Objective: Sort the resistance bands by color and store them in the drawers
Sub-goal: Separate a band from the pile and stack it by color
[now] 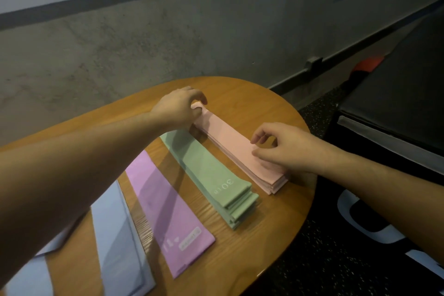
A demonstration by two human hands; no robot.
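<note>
1. Lower left of frame: blue bands (117, 235) lay flat on the tabletop (240, 94), partly hidden under the left forearm. Thin, limp sheet rubber; judged light and floppy.
2. Lower centre: purple bands (168, 214) lay flat, label end nearest the camera.
3. Centre: green stack (211, 175), several layers, marked "30 LB", edges slightly stepped. Judged prone to sliding layer on layer.
4. Centre right: pink stack (230, 142), the thickest. Left hand (180, 108) pinched its far end, fingers curled over the edge. Right hand (283, 146) rested on its near end, fingers loosely curled, thumb touching the top layer; firm grip not confirmed.
5. Judgement: hold a stack at both ends, squeezing the layers together, or it sags and fans.
6. Tabletop: rounded wood grain, smooth. Concrete wall behind; dark speckled floor and a black padded bench (396, 103) at right. No drawers in view.
</note>
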